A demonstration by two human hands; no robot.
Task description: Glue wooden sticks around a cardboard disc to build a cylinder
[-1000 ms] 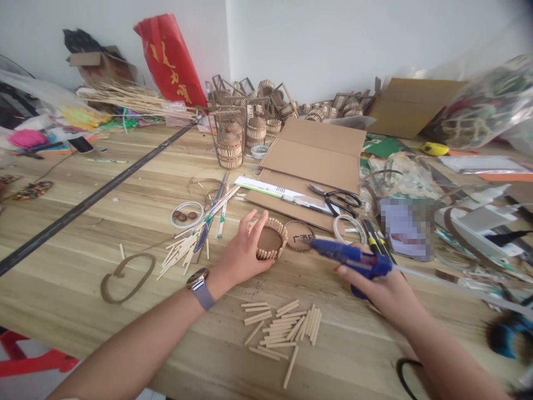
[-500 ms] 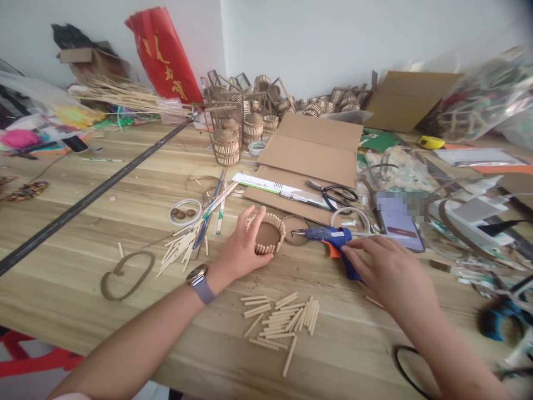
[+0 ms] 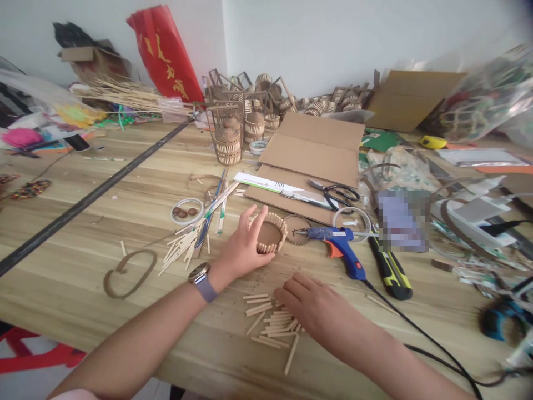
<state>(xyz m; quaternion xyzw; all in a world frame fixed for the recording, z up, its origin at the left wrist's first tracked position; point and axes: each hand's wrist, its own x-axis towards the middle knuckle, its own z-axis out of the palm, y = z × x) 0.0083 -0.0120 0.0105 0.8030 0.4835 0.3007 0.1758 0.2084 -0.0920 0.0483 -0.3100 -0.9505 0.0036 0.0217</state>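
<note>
A small round basket wall (image 3: 283, 236) of short upright wooden sticks stands on the table around a brown round base. My left hand (image 3: 245, 239), wearing a watch, curves around its left side, thumb at the front and fingers behind. Over a loose pile of short wooden sticks (image 3: 270, 333), my right hand (image 3: 308, 303) bends downward with its fingers close together; its thumb and whatever lies under the fingertips are hidden. A blue glue gun (image 3: 343, 250) with an orange trigger rests on its side, right of the basket wall, touched by neither hand.
A yellow-and-black utility knife (image 3: 391, 269) lies beyond the glue gun, whose black cord (image 3: 416, 325) runs to the lower right. Scissors (image 3: 339, 194) and flat cardboard (image 3: 312, 144) lie behind. Finished little baskets (image 3: 228, 141) stand at the back. More sticks (image 3: 179, 250) lie left.
My right hand has left the glue gun and moved left and nearer, to the stick pile. The glue gun stays on the table. My left hand stays around the basket wall.
</note>
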